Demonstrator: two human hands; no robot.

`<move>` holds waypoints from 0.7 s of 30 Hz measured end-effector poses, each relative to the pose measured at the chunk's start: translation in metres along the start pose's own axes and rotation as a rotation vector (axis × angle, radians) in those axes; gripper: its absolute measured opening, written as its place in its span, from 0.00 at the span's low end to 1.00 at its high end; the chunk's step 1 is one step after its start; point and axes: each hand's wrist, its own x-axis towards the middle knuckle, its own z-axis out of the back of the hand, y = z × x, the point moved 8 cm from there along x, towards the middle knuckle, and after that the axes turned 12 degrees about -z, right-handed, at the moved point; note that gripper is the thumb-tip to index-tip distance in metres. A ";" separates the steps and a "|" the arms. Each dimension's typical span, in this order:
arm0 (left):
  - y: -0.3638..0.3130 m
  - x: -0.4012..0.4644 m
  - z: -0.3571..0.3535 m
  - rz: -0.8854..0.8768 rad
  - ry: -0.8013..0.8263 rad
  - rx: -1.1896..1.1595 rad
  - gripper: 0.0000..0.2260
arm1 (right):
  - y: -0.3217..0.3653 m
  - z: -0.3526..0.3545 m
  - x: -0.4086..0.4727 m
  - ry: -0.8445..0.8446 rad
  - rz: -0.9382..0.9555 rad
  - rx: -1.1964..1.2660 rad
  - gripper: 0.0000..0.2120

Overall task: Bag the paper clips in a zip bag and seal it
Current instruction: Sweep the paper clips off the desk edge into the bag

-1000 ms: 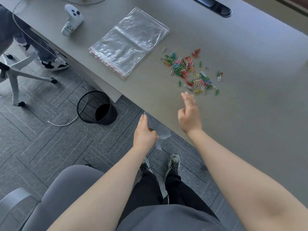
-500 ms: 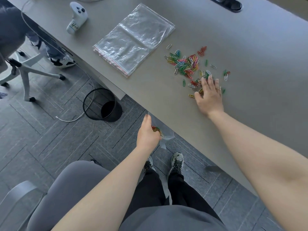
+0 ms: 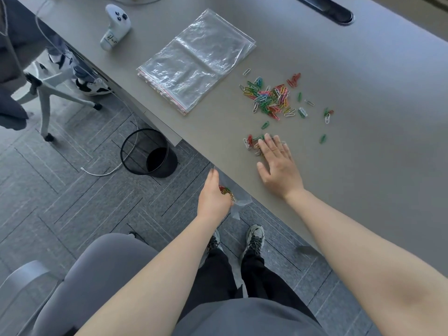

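Colourful paper clips (image 3: 269,99) lie scattered on the grey table (image 3: 363,154). My right hand (image 3: 278,166) lies flat on the table with straight fingers, its fingertips over a small bunch of clips (image 3: 249,143) near the front edge. My left hand (image 3: 213,197) holds a clear zip bag (image 3: 236,200) just below the table's edge; some clips show inside it. The bag's mouth is partly hidden by my hand.
A stack of spare clear zip bags (image 3: 194,61) lies left of the clips, a white controller (image 3: 115,26) beyond it. A black mesh bin (image 3: 148,152) and a white cable sit on the floor under the edge. An office chair base (image 3: 46,93) stands at left.
My right hand reached out to the clips, then slid back toward the table edge, dragging a small bunch with it. My left hand kept the bag below the edge.
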 end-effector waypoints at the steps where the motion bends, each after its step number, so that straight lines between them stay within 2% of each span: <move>1: -0.002 0.000 0.001 -0.005 -0.005 -0.003 0.40 | 0.002 0.002 -0.002 -0.013 0.001 0.052 0.29; 4: -0.006 -0.002 0.003 0.007 -0.004 0.023 0.37 | -0.008 0.014 -0.001 -0.097 -0.104 0.170 0.29; 7: -0.005 -0.002 0.005 0.015 0.001 0.020 0.37 | -0.019 0.012 0.001 -0.080 -0.200 0.113 0.29; 11: -0.007 -0.001 0.005 -0.007 0.004 -0.004 0.37 | -0.007 -0.001 -0.006 -0.029 -0.136 0.002 0.30; 21: -0.007 -0.002 0.006 -0.014 0.045 0.061 0.37 | 0.037 -0.034 -0.033 0.000 -0.052 -0.066 0.31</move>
